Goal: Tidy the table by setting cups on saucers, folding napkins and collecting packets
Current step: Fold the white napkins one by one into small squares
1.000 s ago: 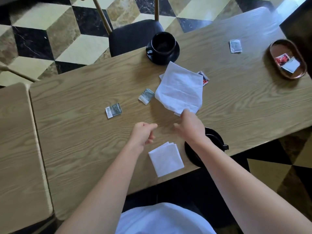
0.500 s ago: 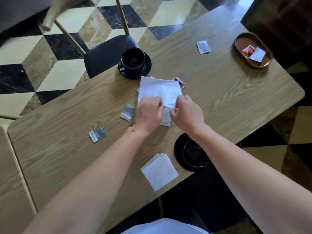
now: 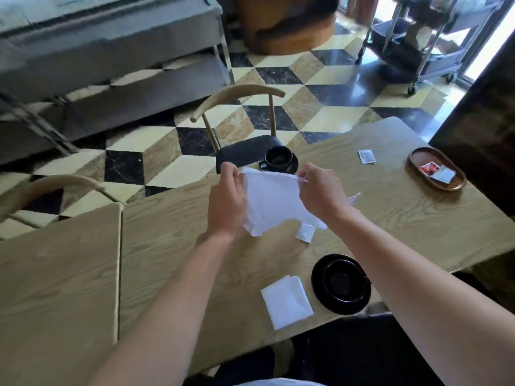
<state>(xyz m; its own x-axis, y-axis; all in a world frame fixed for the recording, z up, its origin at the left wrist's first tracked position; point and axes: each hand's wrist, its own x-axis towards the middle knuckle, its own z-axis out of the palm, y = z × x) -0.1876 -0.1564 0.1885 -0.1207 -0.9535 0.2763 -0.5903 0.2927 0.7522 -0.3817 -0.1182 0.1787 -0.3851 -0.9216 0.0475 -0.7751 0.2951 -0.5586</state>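
Bare forearms; white garment (image 3: 274,382) at the torso.

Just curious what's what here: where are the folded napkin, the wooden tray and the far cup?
Folded napkin (image 3: 287,305): head view, its middle.
Wooden tray (image 3: 418,158): head view, its far rim.
Far cup (image 3: 276,157): head view, its side.

White napkin (image 3: 274,201) held spread above the bench, pinched at its top corners. Folded napkin (image 3: 287,301) flat near the front edge, beside a black cup on its saucer (image 3: 340,283). Second cup on saucer (image 3: 278,160) at the far edge. Packets: one (image 3: 305,232) under the raised napkin, one (image 3: 366,156) far right, two in the tray (image 3: 436,168).
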